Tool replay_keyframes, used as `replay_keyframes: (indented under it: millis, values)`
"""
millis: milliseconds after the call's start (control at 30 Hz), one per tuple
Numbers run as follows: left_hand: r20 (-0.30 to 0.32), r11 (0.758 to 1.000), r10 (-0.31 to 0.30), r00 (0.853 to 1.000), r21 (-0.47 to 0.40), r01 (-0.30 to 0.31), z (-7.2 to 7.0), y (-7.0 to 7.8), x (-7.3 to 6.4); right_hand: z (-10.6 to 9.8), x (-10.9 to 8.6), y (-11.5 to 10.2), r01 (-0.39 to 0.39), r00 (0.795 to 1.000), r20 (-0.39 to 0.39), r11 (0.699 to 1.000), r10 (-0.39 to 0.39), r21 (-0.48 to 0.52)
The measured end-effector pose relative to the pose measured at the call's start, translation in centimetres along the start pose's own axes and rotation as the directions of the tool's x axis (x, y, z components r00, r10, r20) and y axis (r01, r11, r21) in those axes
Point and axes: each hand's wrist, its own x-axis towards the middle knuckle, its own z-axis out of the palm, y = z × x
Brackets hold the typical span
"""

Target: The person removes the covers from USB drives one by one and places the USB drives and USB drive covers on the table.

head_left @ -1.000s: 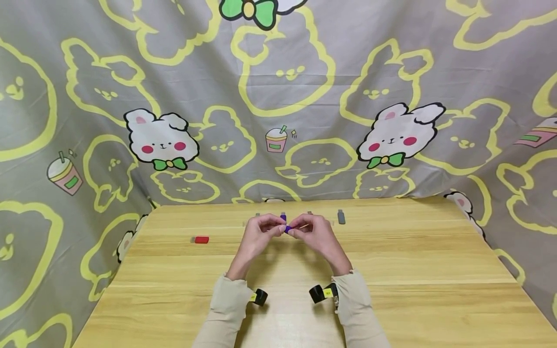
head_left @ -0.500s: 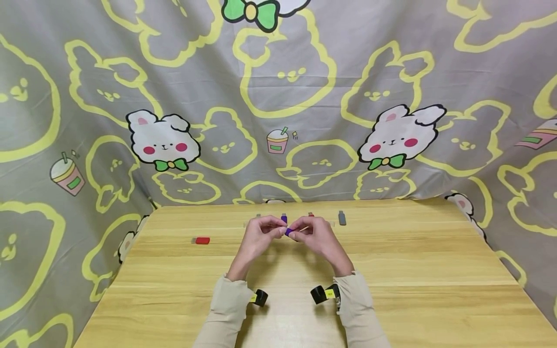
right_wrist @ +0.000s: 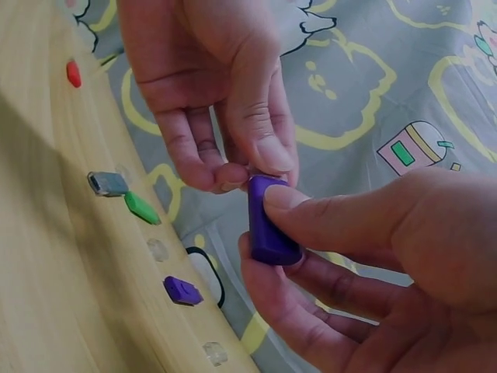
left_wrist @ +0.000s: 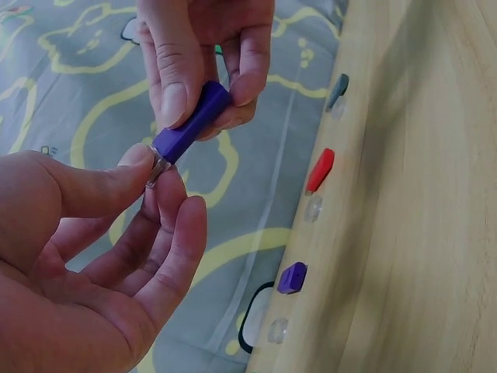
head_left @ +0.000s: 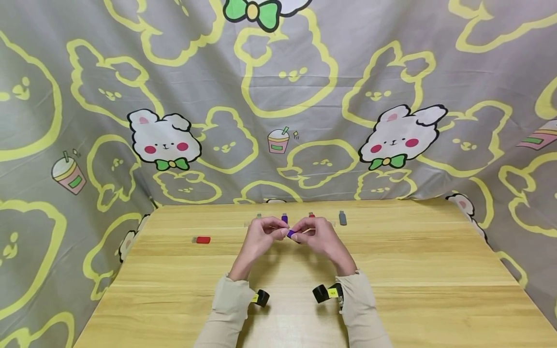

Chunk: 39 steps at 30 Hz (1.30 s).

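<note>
Purple USB stick (left_wrist: pixel 192 124) is being held up just below centre of the head frame. Left hand (head_left: pixel 260 238): grip is pinching its shiny end. Right hand (head_left: pixel 320 236): grip is clamping the purple body. Second purple stick (head_left: pixel 285 218) is sitting beyond them on the desk (head_left: pixel 417 270); red stick (head_left: pixel 203 240) is lying centre-left, grey stick (head_left: pixel 343 218) right of centre.

purple USB stick (left_wrist: pixel 192 124) | clear piece (left_wrist: pixel 158 167) at tip | tilted | aloft, pinched at both ends

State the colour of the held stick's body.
Purple; the stick's body shows best in the left wrist view.
</note>
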Motion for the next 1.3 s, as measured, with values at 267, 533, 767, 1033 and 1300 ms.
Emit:
replay_keyframes:
  millis: [267, 533, 767, 1033, 1300]
  values:
    - [-0.083, 0.998, -0.041, 0.996, -0.054, 0.036, -1.6, -0.1, -0.4, -0.4, -0.4, 0.2, -0.031, 1.0, -0.003, 0.999, 0.031, -0.04]
    - [-0.034, 0.998, -0.033, 0.999, -0.058, 0.031, -2.8, -0.3, -0.2, -1.5, -0.5, 0.7, -0.031, 0.999, -0.007, 0.999, 0.031, -0.018]
    - [-0.036, 0.998, -0.038, 0.999, -0.044, 0.036, -2.6, -0.6, -0.3, -2.7, -0.8, 0.9, -0.028, 0.998, -0.059, 0.999, 0.026, -0.036]
    - [-0.021, 0.999, -0.029, 0.999, -0.038, 0.028, -2.5, -0.4, -0.1, -6.6, -1.9, 2.2, -0.11, 0.976, -0.192, 0.993, 0.098, -0.05]
    - [-0.017, 0.998, -0.051, 0.999, -0.041, 0.05, -2.3, -0.7, 0.1, -9.1, -3.2, 4.4, -0.236, 0.934, -0.289, 0.97, 0.21, -0.06]
